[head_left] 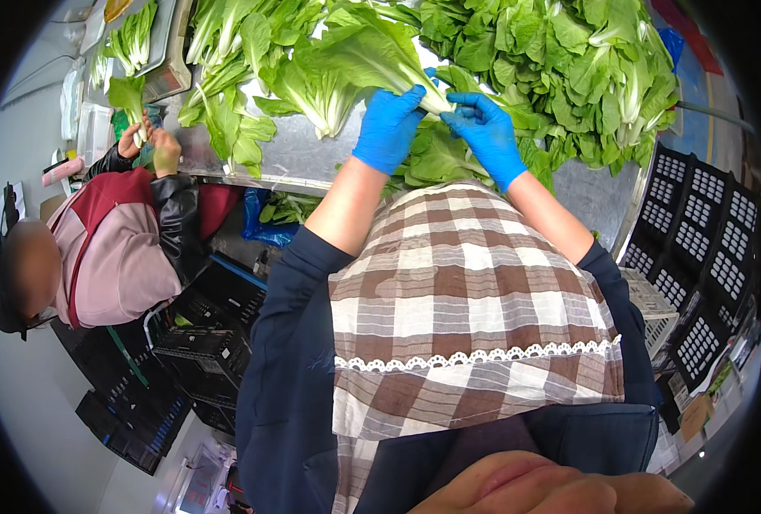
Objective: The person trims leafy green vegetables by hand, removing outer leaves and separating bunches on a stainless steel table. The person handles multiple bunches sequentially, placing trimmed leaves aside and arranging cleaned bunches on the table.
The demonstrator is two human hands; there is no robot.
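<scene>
In my blue-gloved left hand is a head of leafy greens, gripped near its pale stem end. Its broad leaves point up and to the left, above the metal table. My right hand, also gloved in blue, pinches the cut base of the same head with thumb and fingertips. Just left of my left hand lies a bundle of greens with white stems towards me. Loose leaves lie below my hands, against the checked apron.
A large heap of greens covers the table's right side. More bunches lie left, near a scale with a tray. A co-worker holds a small bunch. Black crates stand right and lower left.
</scene>
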